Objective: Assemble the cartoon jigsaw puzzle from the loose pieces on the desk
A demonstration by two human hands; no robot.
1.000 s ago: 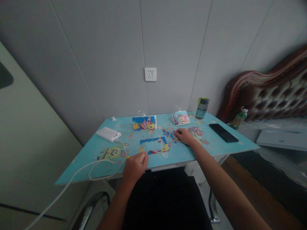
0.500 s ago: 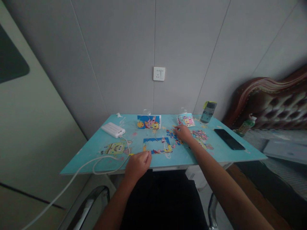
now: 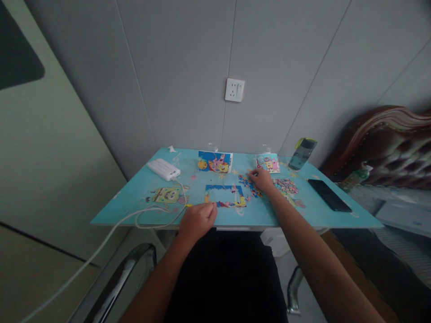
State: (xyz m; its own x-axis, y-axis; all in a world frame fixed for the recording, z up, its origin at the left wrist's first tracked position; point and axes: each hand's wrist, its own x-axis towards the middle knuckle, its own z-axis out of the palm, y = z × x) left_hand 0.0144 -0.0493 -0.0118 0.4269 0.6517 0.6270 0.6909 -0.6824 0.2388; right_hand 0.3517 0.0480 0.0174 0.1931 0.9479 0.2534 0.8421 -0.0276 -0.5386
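Observation:
On the light-blue table (image 3: 134, 184), a partly joined jigsaw puzzle (image 3: 243, 197) forms a rectangular border around a bare middle. My left hand (image 3: 198, 220) is closed in a fist by the table's front edge, at the border's lower left corner; whatever its fingers hold is hidden. A heap of loose puzzle pieces (image 3: 256, 190), mostly blue, lies right of the border. Over this heap my right hand (image 3: 262, 179) has its fingertips pinched together; anything between them is too small to name. Behind the border stands a blue cartoon picture card (image 3: 215, 162).
A second picture card (image 3: 268, 163) stands behind a pinkish heap of pieces (image 3: 285, 185). To the right are a water bottle (image 3: 302, 154) and a black phone (image 3: 329, 195). A white power bank (image 3: 164, 169) at left trails a white cable (image 3: 114, 229) over the front edge.
The camera view has shifted, so the table sits slightly higher and further right. My right hand stays at the blue heap with its fingers drawn in a little; my left fist stays by the border.

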